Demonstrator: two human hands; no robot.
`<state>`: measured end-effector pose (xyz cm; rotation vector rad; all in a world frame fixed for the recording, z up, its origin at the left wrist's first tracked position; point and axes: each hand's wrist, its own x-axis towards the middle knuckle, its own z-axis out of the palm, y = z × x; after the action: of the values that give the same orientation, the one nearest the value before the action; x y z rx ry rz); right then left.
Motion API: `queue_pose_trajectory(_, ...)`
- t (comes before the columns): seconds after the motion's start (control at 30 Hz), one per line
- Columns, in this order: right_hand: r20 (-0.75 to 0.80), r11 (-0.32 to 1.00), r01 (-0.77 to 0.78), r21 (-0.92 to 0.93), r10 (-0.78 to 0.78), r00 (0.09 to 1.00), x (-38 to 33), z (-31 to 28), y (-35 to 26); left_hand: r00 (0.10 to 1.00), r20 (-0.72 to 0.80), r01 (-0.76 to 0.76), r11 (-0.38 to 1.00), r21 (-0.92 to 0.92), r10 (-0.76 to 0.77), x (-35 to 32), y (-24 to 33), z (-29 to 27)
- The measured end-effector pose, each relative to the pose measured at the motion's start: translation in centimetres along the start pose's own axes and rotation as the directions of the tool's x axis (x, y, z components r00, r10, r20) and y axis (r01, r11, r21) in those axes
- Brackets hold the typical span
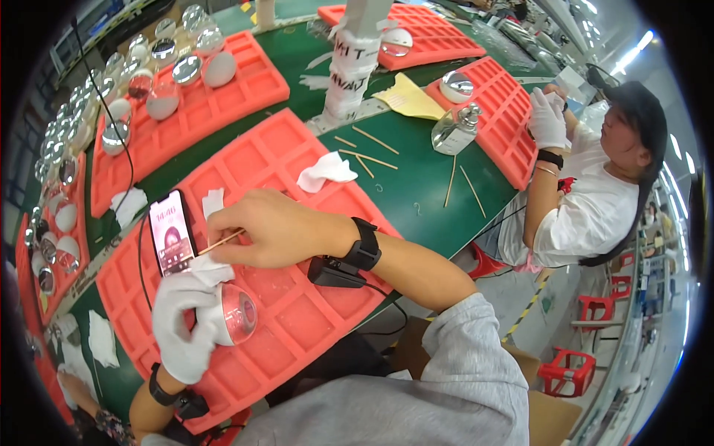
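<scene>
My left hand, in a white glove, is closed around a clear glass ball with a white back, low over a red foam tray. My bare right hand pinches a thin wooden stick between thumb and fingers. The stick slants down to a piece of white cloth lying against the top of the ball; whether the cloth wraps the stick's tip I cannot tell. Beside both hands, a phone with a lit pink screen rests on the tray.
White cloth pieces lie on the tray. Wooden sticks, a bottle and a yellow cloth are on the green table. Many balls fill the left trays. A wrapped post stands ahead; a co-worker sits right.
</scene>
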<state>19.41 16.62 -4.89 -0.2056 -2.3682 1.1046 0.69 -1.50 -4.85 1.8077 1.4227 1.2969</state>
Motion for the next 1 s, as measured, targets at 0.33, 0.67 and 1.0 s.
queue_pose_trajectory(0.33, 0.022, 0.99, -0.088, -0.109, 0.091, 0.996, 0.1, 0.3, 0.6, 0.96, 0.278, -0.004, 0.997, 0.081, -0.019, 1.0, 1.8, 1.4)
queue_pose_trajectory(0.67, -0.09, 0.573, 0.015, 0.82, 0.103, 0.991, 1.0, -1.0, -1.9, 0.891, 0.298, 0.374, 0.926, -0.058, -0.341, 1.6, 2.6, 0.8)
queue_pose_trajectory(1.0, 0.178, 0.652, -0.221, 0.726, 0.132, 0.975, -0.1, 1.1, -2.7, 0.947, 0.319, -0.058, 0.955, 0.29, -0.039, 1.2, 1.2, 1.1)
